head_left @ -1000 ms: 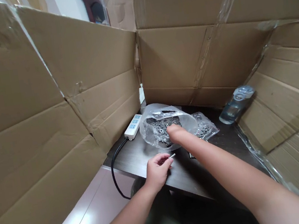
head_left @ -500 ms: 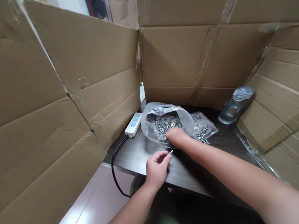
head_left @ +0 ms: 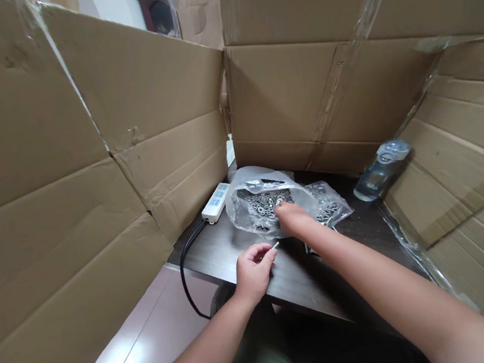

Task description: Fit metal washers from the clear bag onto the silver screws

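Observation:
My left hand [head_left: 254,272] is closed over the front edge of the dark table [head_left: 290,277], pinching a thin metal screw [head_left: 275,245] that points up to the right. My right hand [head_left: 292,218] reaches into the mouth of a clear plastic bag [head_left: 248,220] full of small metal washers [head_left: 264,203]. Its fingers are bent down at the washers, and whatever they grip is too small to make out. Beside that bag, to the right, lies a second clear bag [head_left: 339,206] with metal screws [head_left: 327,212] in it, partly behind my right hand.
A white power strip [head_left: 217,203] with a black cable [head_left: 183,269] lies at the table's left. A transparent water bottle [head_left: 379,173] leans at the right. Tall cardboard walls [head_left: 283,90] surround the table. Tiled floor [head_left: 142,336] shows below left.
My right hand has shifted slightly right and up in the bag, whose opening has changed shape a little. Small metal pieces now show beneath my right wrist. My left hand is nearly still.

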Motion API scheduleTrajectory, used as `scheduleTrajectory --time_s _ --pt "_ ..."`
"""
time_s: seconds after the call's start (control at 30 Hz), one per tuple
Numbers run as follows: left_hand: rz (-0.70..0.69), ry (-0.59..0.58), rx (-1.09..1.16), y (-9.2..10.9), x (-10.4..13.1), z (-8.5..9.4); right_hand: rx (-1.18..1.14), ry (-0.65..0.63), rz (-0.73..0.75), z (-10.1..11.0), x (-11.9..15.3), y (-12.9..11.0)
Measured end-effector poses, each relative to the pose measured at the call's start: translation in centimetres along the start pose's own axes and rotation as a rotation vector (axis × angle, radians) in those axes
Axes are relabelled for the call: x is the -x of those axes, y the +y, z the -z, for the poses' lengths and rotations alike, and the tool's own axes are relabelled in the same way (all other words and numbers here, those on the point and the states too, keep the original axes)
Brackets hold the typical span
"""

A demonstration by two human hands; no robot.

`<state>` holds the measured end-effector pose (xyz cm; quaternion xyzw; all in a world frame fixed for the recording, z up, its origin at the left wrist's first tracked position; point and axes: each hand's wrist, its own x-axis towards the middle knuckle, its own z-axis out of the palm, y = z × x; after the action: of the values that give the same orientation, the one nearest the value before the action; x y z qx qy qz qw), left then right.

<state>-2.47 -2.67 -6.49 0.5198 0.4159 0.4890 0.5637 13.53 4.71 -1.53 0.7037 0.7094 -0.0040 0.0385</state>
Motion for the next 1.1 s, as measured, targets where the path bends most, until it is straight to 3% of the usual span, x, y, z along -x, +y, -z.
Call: scheduleTrajectory --time_s 0.17,0.43,0.6,0.67,0.7,0.8,0.87,1.1 --pt "0.019 0.004 0.015 0.1 -0.2 -0.1 -0.113 -0.025 -0.120 -0.1 -0.6 1.5" --pt "0.021 0.015 0.045 0.5 0.0 -0.2 -0.296 -0.002 -0.151 -1.0 -1.1 2.2" --pt "0.026 0.046 0.111 0.1 -0.3 -0.3 -0.423 0.088 -0.138 0.1 1.0 1.8" --pt "0.027 0.076 0.151 -0.1 -0.5 -0.4 -0.555 0.182 -0.088 0.4 2.8 1.3" --pt "0.027 0.091 0.175 -0.3 -0.6 -0.4 -0.742 0.236 -0.043 0.5 3.8 1.0" --pt "0.027 0.122 0.245 -0.5 -0.7 -0.5 -1.242 0.236 0.029 0.0 6.6 -0.4" --pt "0.023 0.114 0.262 -0.6 -0.7 -0.5 -1.372 0.243 0.041 -0.5 7.9 -1.2" --pt "-0.016 0.068 0.253 -0.8 -0.4 -0.3 -1.208 0.437 0.136 -2.2 8.6 -2.4"
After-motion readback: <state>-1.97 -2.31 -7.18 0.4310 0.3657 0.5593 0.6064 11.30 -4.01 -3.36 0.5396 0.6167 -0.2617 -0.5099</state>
